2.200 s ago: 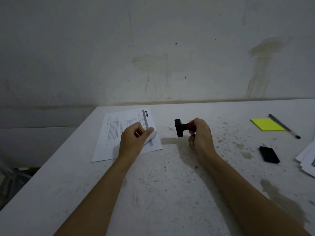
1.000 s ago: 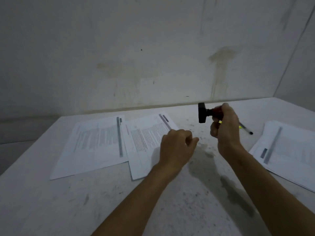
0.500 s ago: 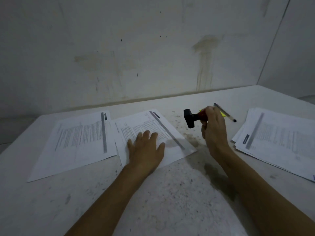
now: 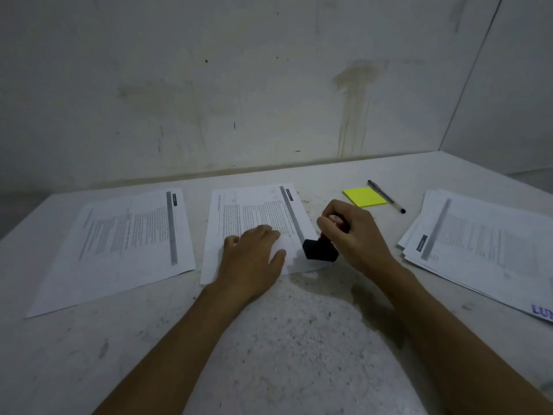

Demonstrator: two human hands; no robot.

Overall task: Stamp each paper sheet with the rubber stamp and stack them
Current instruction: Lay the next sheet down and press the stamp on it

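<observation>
A printed paper sheet (image 4: 254, 211) lies in the middle of the white table (image 4: 287, 339). My left hand (image 4: 251, 259) rests flat on its near part, fingers spread. My right hand (image 4: 356, 235) grips the red handle of the rubber stamp (image 4: 320, 250), whose black base presses down on the sheet's near right corner. Another printed sheet (image 4: 125, 244) lies flat to the left. A stack of printed sheets (image 4: 484, 250) sits at the right edge of the table.
A yellow sticky-note pad (image 4: 365, 196) and a black pen (image 4: 386, 196) lie behind my right hand. A stained wall (image 4: 269, 85) rises just past the table's far edge. The table's left edge runs diagonally beside the left sheet.
My right hand has brought the stamp down from mid-air onto the middle sheet's near right corner. My left hand stays flat on that sheet, which has turned slightly.
</observation>
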